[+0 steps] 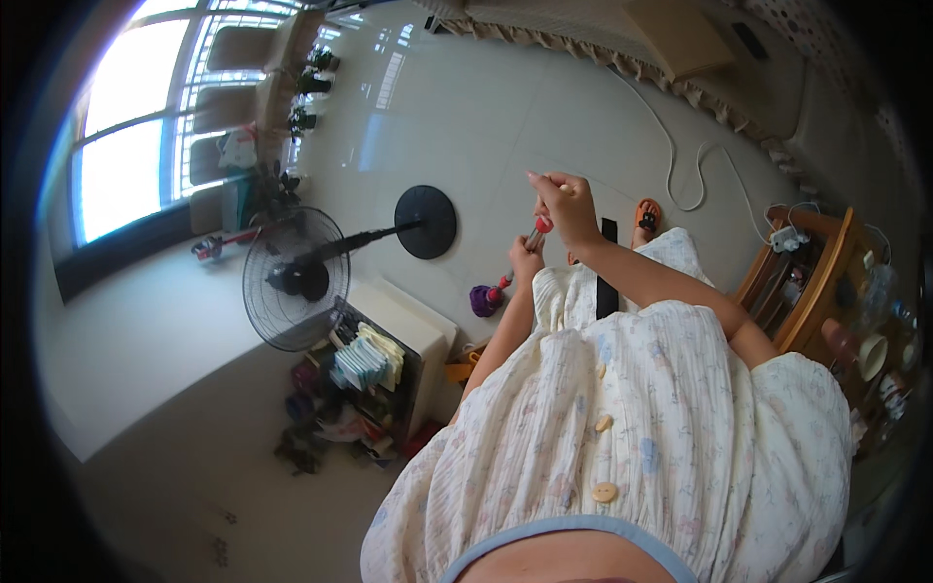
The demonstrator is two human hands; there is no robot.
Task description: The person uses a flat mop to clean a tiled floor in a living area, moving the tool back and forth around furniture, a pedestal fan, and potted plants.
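Observation:
A slim metal rod (pixel 535 239) with red fittings and a bunched purple head (pixel 483 301) is held tilted in front of my lap. My left hand (pixel 526 256) wraps around its shaft, between the purple head and a red collar (pixel 544 224). Just past that collar, my right hand (pixel 572 211) is curled around the rod's other end, which its fingers mostly hide. A black strap (pixel 607 270) hangs over my patterned clothing, close to the right wrist.
A black pedestal fan (pixel 295 277) stands left, its round base (pixel 426 222) on the tiled floor. Nearer lies a cluttered cabinet top (pixel 372 364). At right is a wooden cabinet (pixel 820 270) with cups and bottles. A white cable (pixel 674 189) trails across the floor towards a couch (pixel 568 18).

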